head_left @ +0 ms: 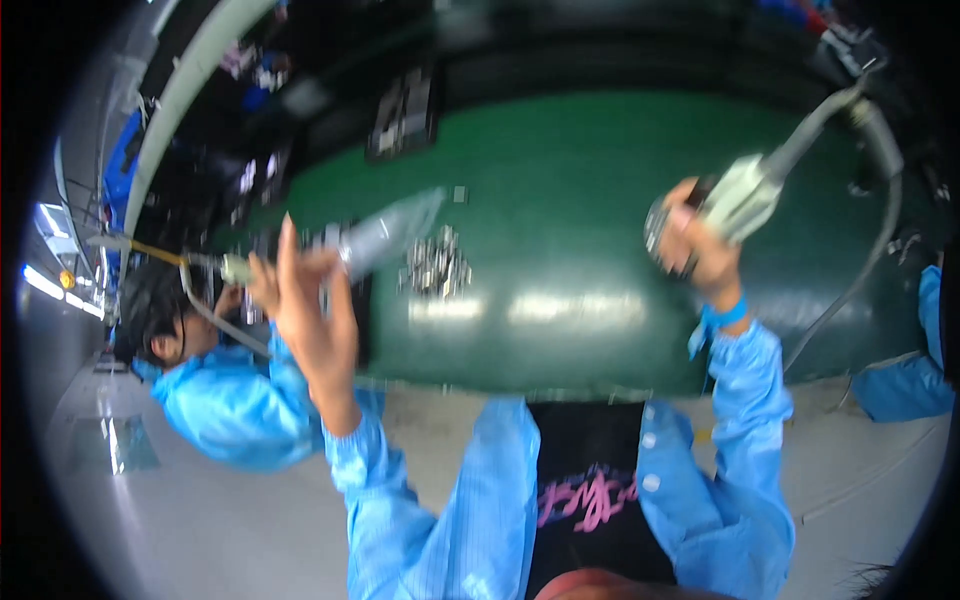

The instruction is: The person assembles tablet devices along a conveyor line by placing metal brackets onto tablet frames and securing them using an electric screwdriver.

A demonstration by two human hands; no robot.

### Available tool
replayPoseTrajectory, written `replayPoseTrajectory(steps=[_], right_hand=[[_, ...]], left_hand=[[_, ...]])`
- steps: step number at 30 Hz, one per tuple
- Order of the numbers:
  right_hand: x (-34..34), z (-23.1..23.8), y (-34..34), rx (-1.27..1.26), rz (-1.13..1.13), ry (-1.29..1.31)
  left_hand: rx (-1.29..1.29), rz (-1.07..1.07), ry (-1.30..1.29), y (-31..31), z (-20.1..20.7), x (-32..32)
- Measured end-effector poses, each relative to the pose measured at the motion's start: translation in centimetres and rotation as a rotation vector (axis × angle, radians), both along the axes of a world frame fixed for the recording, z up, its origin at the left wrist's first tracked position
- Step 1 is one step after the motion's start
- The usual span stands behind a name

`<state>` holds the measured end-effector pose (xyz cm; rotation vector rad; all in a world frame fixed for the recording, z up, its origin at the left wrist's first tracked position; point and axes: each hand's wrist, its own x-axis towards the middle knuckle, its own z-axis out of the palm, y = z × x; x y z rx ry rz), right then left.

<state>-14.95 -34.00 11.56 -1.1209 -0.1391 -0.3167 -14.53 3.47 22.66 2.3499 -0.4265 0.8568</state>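
Observation:
My left hand (pixel 312 315) is raised over the left part of the green table. Its thumb and a bent finger are closed at the end of a clear plastic bag (pixel 395 233), while other fingers stand up. The bag points to the far right, above a pile of small shiny metal parts (pixel 436 264). At the right my right hand (pixel 705 250) is closed round a dark, roundish, shiny object (pixel 657 232), too blurred to name. Beside its fingers is a pale green tool body (pixel 745 198) on a grey cable; whether the hand touches it cannot be told.
The green table (pixel 570 170) bears a small square piece (pixel 460 194) and a dark tray (pixel 402 112) of parts at the far left. A co-worker in a blue smock (pixel 235 410) sits close on my left. A grey cable (pixel 885 225) loops down at the right.

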Motion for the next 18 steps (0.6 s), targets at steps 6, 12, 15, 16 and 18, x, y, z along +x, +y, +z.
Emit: replayPoseTrajectory(steps=[6,12,15,16,18], right_hand=[[-0.9,-1.2,-0.5,-0.009,0.018,-0.032],[-1.1,-1.0,-0.8,-0.011,0.009,-0.048],[-0.9,-0.2,0.6,-0.003,0.047,-0.041],[-0.9,-0.6,-0.7,0.008,-0.002,-0.025],[-0.7,-0.8,-0.8,0.013,0.0,-0.03]], left_hand=[[0.066,-0.168,-0.826,-6.3,6.7,2.1],[0.002,-0.29,-1.25,-14.0,20.9,15.4],[-0.48,-0.916,-1.581,-19.8,28.1,24.6],[0.114,-0.302,-1.271,-19.3,27.3,26.5],[0.027,-0.197,-0.732,-19.0,26.6,30.5]])
